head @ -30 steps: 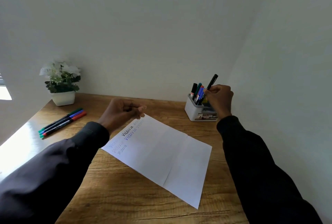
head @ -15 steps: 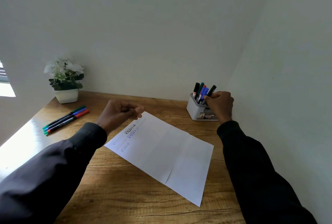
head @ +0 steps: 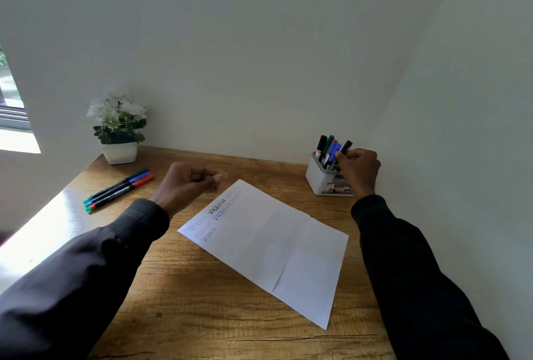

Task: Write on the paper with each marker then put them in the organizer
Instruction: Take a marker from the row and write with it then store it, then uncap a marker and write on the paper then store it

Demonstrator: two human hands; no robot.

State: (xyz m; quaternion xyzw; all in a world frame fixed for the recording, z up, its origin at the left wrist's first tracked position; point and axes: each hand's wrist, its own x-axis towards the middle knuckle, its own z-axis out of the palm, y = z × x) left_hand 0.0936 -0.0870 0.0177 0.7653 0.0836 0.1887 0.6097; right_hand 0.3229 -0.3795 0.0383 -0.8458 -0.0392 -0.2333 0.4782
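Black marker going in, middle right of the frame. Your right hand pinches its barrel, fingers curled round it. Its lower end is already down among the others in the organizer, and the top pokes up at a slant.

Your left hand hovers over the paper's upper corner, fingers curled in, and I can see nothing in it. The paper lies flat at centre frame, lines of writing at its upper left end.

Now, the trouble spots. That organizer looks crowded. Push the black marker in at this slant and I reckon it can jam against its neighbours or lever one up and out. The organizer also looks light and sits close to the wall on the right. A hard shove from your hand could tilt it or skid it along the desk. Let go before the marker is properly seated and it may tip over the rim.

You're not done either. Three markers lie side by side at middle left, just below the plant, well apart from the organizer. Nothing pins the paper. Swing a sleeve across to fetch them and you could drag it, or smear ink if any is wet.
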